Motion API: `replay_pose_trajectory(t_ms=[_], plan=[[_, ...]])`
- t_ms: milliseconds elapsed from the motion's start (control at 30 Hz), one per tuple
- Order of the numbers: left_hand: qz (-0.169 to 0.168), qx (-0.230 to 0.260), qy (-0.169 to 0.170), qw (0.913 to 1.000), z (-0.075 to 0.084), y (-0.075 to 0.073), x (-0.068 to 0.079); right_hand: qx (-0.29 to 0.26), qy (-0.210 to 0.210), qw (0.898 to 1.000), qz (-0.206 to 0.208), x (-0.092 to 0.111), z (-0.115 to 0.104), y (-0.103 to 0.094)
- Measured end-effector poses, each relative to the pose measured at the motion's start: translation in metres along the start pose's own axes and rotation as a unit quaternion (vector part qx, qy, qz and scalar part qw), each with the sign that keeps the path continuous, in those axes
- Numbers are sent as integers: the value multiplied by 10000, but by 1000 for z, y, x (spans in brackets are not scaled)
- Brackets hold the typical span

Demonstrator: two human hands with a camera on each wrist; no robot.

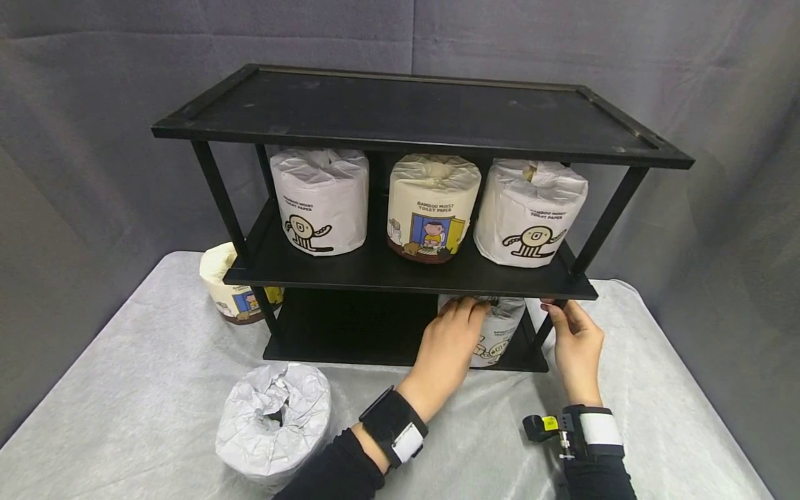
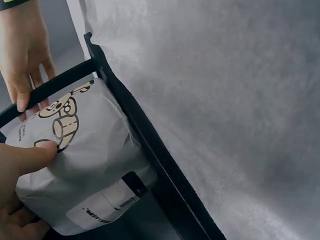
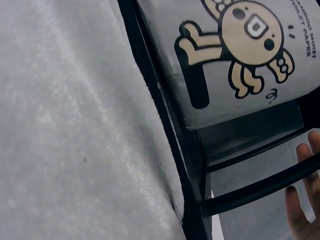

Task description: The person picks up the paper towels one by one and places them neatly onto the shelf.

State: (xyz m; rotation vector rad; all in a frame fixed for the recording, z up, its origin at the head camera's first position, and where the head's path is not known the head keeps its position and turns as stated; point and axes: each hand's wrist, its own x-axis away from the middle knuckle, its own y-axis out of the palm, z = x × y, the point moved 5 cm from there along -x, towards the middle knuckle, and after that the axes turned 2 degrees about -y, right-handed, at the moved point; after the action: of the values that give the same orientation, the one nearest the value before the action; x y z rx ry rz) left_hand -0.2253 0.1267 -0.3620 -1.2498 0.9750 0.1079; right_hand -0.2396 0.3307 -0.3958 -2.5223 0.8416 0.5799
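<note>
On the lower shelf of a black two-tier rack (image 1: 356, 323), at its right end, stands a white wrapped toilet roll (image 1: 500, 333) printed with a cartoon figure. My left hand (image 1: 446, 340) grips that roll; in the left wrist view its thumb (image 2: 42, 155) lies across the printed front while the other fingers are round the side. Beside the rack's right front post (image 2: 65, 80) is my right hand (image 1: 578, 344). Its thumb overlaps the post in the left wrist view, and its straight, spread fingers (image 3: 301, 155) reach behind the post.
The middle shelf (image 1: 337, 273) bears white rolls (image 1: 321, 208) (image 1: 531, 212) and a cream roll (image 1: 434, 208). A cream roll (image 1: 219, 278) stands behind the rack's left side. Another white roll (image 1: 271, 420) sits on the cloth at front left. The rack's top panel (image 1: 412, 107) overhangs the rolls.
</note>
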Motion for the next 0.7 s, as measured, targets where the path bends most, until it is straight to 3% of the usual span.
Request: replay_pose_trajectory(t_ms=[267, 467, 700], plan=[[-636, 387, -204, 9970, -4, 12, -10, 73, 39, 10000, -18, 0, 0, 0], [-634, 543, -295, 9961, -4, 18, -13, 139, 51, 9999, -40, 1, 0, -1], [-589, 344, -120, 9976, -6, 27, -18, 110, 34, 9999, -49, 1, 0, 0]])
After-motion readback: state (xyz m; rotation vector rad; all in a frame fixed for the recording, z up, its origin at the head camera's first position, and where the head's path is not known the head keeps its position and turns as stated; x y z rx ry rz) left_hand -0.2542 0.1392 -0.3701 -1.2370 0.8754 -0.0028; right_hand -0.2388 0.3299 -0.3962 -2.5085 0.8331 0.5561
